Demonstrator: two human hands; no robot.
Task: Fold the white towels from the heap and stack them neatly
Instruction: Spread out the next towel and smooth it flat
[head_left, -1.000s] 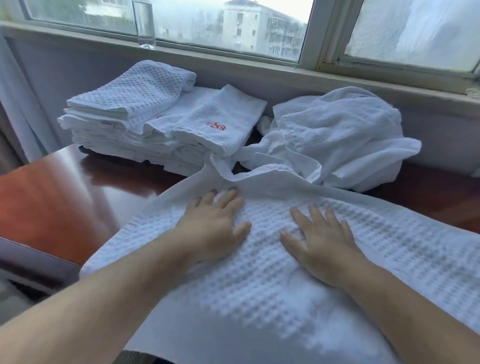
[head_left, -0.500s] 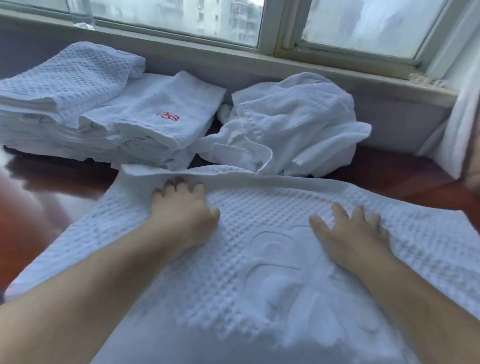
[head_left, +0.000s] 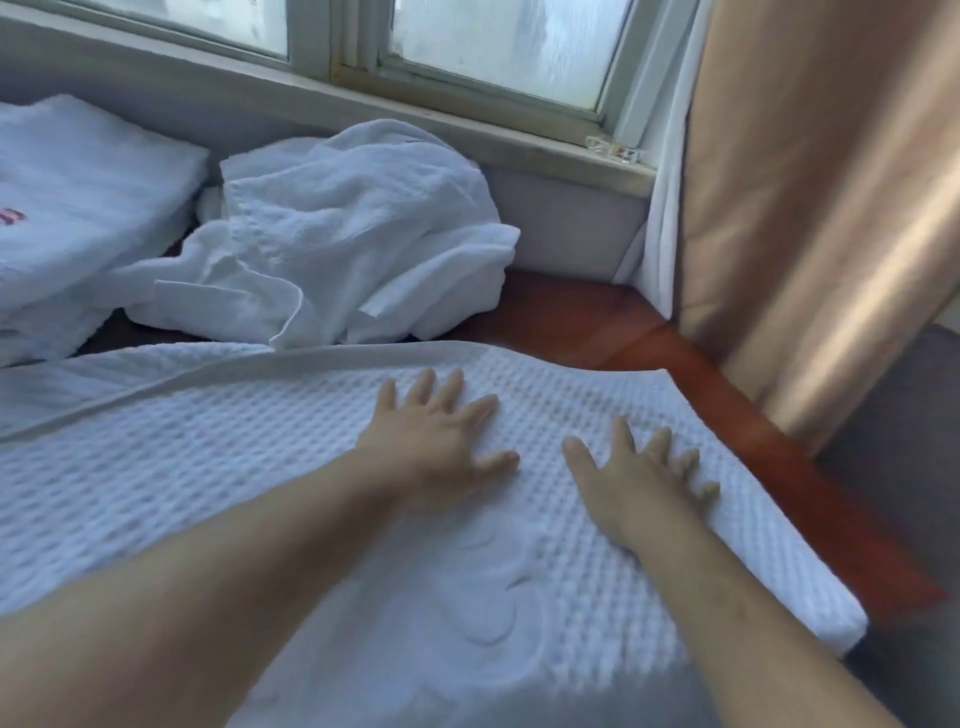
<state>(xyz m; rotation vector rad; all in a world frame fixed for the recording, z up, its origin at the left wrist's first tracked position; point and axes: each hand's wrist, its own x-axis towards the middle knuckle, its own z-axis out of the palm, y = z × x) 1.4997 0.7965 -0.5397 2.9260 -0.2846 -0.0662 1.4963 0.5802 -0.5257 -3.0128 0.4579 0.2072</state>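
A white waffle-weave towel (head_left: 218, 467) lies spread flat across the wooden table (head_left: 727, 415), with a raised woven emblem near its middle. My left hand (head_left: 441, 441) presses flat on it, fingers straight and spread. My right hand (head_left: 639, 478) lies flat beside it, close to the towel's right edge. Behind the towel sits the crumpled heap of white towels (head_left: 353, 228). At the far left stands the stack of folded towels (head_left: 78, 208), its top one bearing a red mark.
A window sill (head_left: 467, 135) and window run along the back wall. A tan curtain (head_left: 831, 208) with a white lining hangs at the right, next to the table's corner. A small clear object sits on the sill's right end.
Both hands slid to the right across the spread towel, and the left hand's fingers straightened out. The view swung right, bringing the curtain in and cutting off most of the folded stack.
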